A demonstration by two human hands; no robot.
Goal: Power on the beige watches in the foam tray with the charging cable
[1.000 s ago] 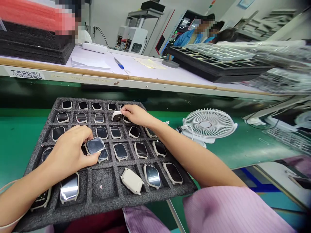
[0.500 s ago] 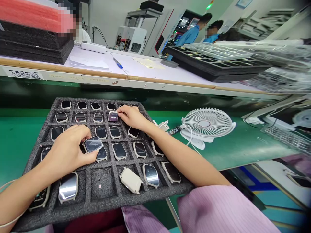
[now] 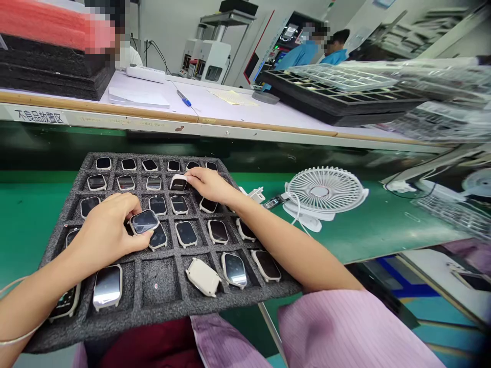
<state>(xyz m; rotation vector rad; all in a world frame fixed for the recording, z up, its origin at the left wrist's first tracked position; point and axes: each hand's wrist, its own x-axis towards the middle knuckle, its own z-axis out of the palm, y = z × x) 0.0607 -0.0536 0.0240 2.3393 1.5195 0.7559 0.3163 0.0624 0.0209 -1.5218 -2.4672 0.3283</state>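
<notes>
A dark foam tray (image 3: pixel 157 296) with a grid of pockets lies on my lap and the bench edge. Most pockets hold a smartwatch body, screen up. My left hand (image 3: pixel 103 232) is closed round one watch body (image 3: pixel 143 221), held just above another in its pocket. My right hand (image 3: pixel 209 185) reaches to the far rows and pinches a tilted watch body (image 3: pixel 177 182) at its pocket. One watch (image 3: pixel 202 276) in the near row lies back side up. The pocket (image 3: pixel 159 281) beside it holds no watch.
A white desk fan (image 3: pixel 324 193) lies on the green bench to the right, with a cable and small plug parts (image 3: pixel 256 194) beside it. A raised white shelf (image 3: pixel 245 110) behind carries stacked black trays (image 3: pixel 337 99). Other people stand at the back.
My right hand has turned the far watch body and set it lower toward its pocket. My left hand keeps its watch and has barely shifted. The view has drifted slightly.
</notes>
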